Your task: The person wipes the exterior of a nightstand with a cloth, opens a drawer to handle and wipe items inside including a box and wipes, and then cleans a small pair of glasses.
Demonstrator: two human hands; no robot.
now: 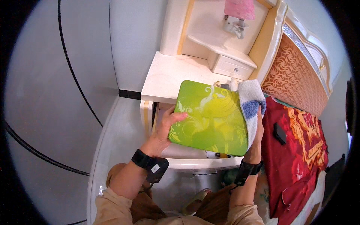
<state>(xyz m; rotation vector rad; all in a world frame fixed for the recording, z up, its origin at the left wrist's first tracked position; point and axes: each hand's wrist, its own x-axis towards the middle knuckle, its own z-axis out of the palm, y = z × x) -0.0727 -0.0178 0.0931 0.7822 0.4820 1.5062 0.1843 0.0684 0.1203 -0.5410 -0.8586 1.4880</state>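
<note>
Between my hands is a flat green rectangular board or case (pixel 211 118) with rounded corners and a white-and-yellow swirl pattern. My left hand (pixel 166 125) grips its left edge, the thumb on top and the fingers underneath. At the right edge my right hand (pixel 258 132) holds a white cloth with a blue patch (pixel 251 104), draped over the board's rim. The board is tilted above a pulled-out drawer (pixel 182 153) and hides much of its inside. A few small items show past the board's near edge, too covered to name.
Behind the drawer stands a cream dresser (pixel 166 76) with a small upper drawer (pixel 234 67) and a pink-shaded lamp (pixel 239 11). To the right, a bed with a red patterned blanket (pixel 284 174) bears a black object (pixel 279 133). A grey wall or cabinet panel (pixel 56 98) rises at left.
</note>
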